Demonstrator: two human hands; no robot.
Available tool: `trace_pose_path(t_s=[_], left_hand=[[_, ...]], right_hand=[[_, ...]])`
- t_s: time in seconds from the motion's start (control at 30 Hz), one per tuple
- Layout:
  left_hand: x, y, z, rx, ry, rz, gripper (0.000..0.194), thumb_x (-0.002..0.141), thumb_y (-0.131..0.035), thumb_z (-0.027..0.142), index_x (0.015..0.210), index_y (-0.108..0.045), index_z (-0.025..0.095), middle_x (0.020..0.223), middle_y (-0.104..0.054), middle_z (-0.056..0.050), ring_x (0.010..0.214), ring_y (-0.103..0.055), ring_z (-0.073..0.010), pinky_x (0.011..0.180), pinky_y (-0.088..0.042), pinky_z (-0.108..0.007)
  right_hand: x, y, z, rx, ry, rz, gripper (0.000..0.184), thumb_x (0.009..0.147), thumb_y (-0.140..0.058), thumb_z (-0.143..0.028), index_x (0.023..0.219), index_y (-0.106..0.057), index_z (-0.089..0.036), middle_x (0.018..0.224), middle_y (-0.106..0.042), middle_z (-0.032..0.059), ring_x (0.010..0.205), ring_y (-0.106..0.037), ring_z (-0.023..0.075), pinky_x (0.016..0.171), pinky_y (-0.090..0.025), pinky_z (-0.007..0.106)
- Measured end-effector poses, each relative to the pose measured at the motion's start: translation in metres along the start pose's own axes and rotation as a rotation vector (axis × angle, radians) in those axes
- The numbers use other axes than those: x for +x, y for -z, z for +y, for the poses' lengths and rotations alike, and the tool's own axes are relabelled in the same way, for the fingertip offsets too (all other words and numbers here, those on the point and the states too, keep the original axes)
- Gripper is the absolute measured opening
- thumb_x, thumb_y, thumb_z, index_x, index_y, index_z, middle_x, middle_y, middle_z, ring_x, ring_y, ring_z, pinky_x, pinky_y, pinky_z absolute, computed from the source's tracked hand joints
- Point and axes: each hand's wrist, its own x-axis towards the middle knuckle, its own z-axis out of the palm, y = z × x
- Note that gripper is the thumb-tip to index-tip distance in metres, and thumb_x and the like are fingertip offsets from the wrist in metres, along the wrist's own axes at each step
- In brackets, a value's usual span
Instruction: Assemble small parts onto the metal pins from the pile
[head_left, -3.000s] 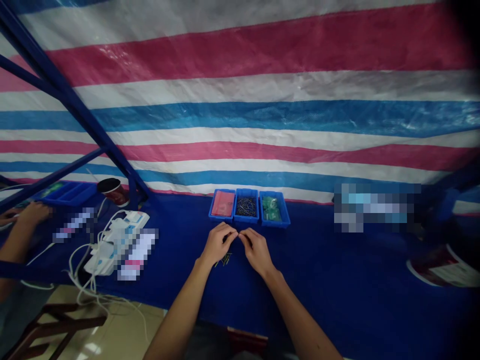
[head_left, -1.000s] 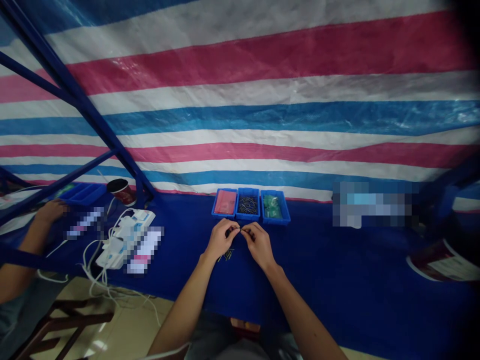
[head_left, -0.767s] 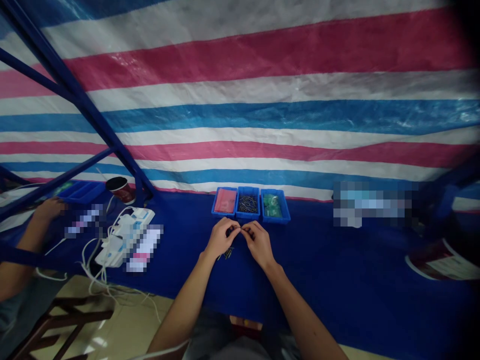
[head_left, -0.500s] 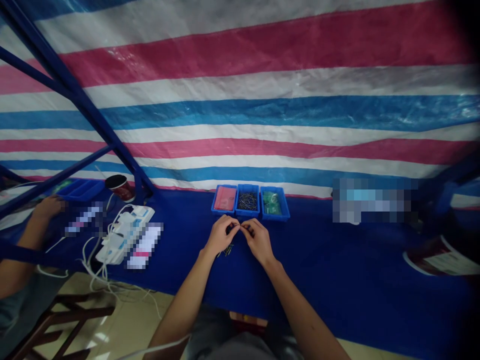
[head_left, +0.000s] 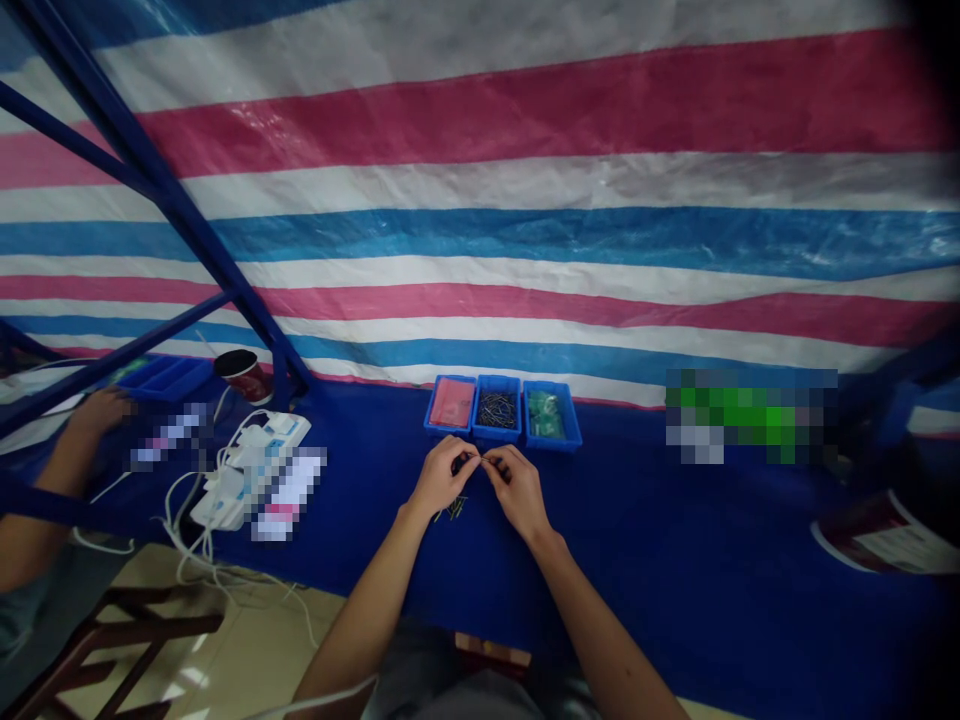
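No lettering, number or brand can be read. Near the right edge of the tabletop [head_left: 675, 570], a dark red container [head_left: 844, 530] bears a pale label [head_left: 907, 547], its print too dim and small to make out. The white power strip [head_left: 255, 465] toward the left shows blue patches, with no legible wording. Pixelation covers the object [head_left: 289, 495] just beside it and another patch [head_left: 750, 415] at the tabletop's back right.

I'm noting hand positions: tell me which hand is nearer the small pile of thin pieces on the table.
Left. The left hand is close by the small pile, which lies near its wrist, on the thumb side; the right hand is farther off, to the pile's right.
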Motion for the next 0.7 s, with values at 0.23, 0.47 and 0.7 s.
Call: trace_pose_path(t_s=[0.23,0.47,0.7], left_hand=[[0.0006,-0.0010,-0.0026,-0.015,-0.032,0.012,0.018,0.095,-0.054,0.030,0.091,-0.067,0.018,0.085,-0.064,-0.006,0.084,-0.056,-0.0186,0.077,-0.046,-0.031],[-0.0002,-0.0029,-0.0043,-0.052,-0.060,0.017,0.014,0.094,-0.056,0.029,0.092,-0.066,0.019,0.094,-0.066,-0.008,0.093,-0.059,-0.0205,0.085,-0.048,-0.035],[-0.0009,-0.0028,-0.0045,-0.080,-0.054,0.027,0.013,0.093,-0.057,0.027,0.093,-0.067,0.019,0.098,-0.067,-0.009,0.096,-0.062,-0.0199,0.089,-0.049,-0.034]], right_hand=[[-0.0002,0.0015,-0.0048,0.016,0.006,-0.007,0.019,0.095,-0.052,-0.032,0.092,-0.067,-0.020,0.089,-0.065,0.0056,0.071,-0.059,0.0169,0.068,-0.047,0.029],[-0.0009,0.0027,-0.0042,-0.003,0.015,0.017,0.017,0.094,-0.054,-0.032,0.096,-0.067,-0.020,0.089,-0.064,0.0052,0.070,-0.058,0.0164,0.066,-0.047,0.028],[-0.0015,0.0038,-0.0069,0.006,0.033,0.004,0.018,0.095,-0.051,-0.030,0.093,-0.066,-0.020,0.090,-0.064,0.0060,0.076,-0.059,0.0177,0.070,-0.047,0.028]])
